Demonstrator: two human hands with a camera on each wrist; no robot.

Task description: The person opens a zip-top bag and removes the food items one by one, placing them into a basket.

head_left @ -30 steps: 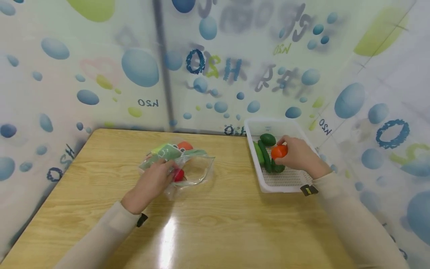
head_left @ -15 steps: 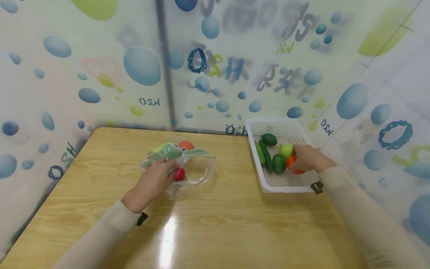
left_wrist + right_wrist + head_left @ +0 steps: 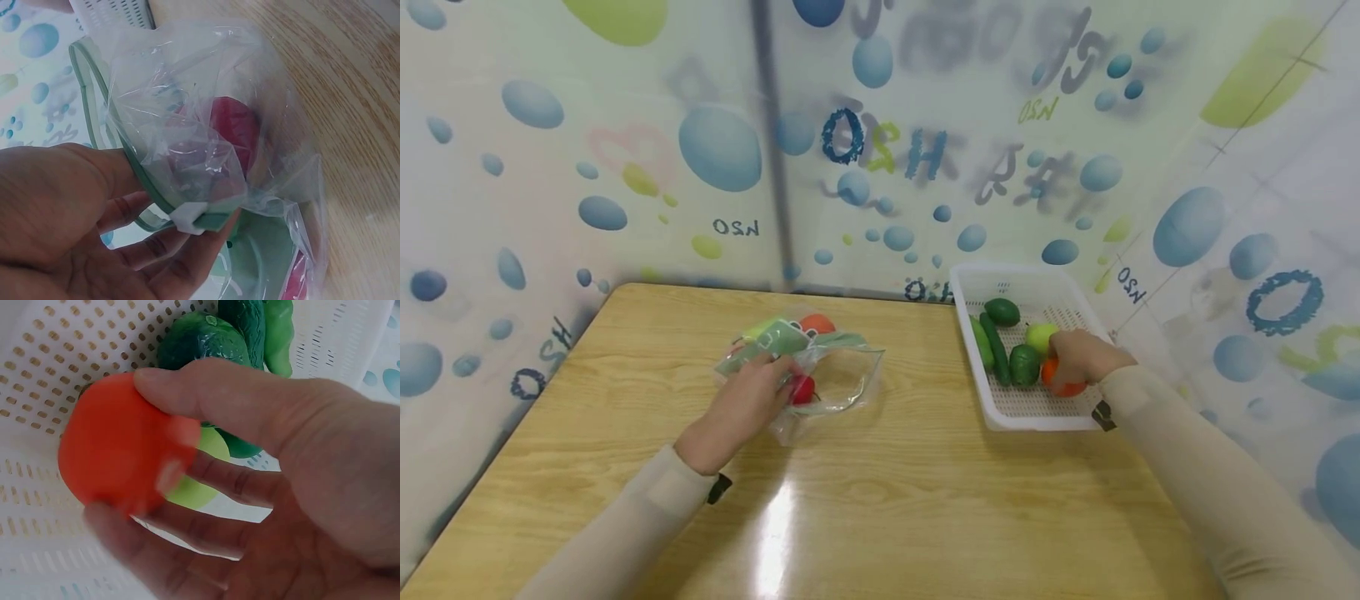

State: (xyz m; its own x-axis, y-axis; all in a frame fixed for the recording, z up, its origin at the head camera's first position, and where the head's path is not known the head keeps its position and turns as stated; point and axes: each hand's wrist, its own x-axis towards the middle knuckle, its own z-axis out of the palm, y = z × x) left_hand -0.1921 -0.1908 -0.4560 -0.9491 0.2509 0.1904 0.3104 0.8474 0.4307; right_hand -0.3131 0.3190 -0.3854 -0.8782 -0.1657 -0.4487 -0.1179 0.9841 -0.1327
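My left hand (image 3: 741, 408) pinches the green-edged mouth of a clear zip bag (image 3: 842, 379), beside its white slider (image 3: 189, 217). Through the plastic shows a red fruit or vegetable with a stem (image 3: 803, 389); a greenish printed part and a reddish-orange item (image 3: 817, 323) lie behind. At the right, my right hand (image 3: 1086, 357) holds an orange-red tomato (image 3: 125, 444) low in a white plastic basket (image 3: 984, 400), thumb on one side and fingers on the other. A yellow-green apple (image 3: 1040, 337) and a round dark green vegetable (image 3: 1024, 365) sit right beside it.
Also in the basket are a dark green avocado-shaped item (image 3: 1002, 312), a cucumber (image 3: 995, 350) and a lighter green long vegetable (image 3: 981, 342). Bag and basket are on a wooden table (image 3: 880, 500), with a patterned curtain (image 3: 880, 208) close behind.
My right hand has moved the tomato right and slightly down inside the basket, baring the apple and the round green vegetable. My left hand has kept its hold on the bag.
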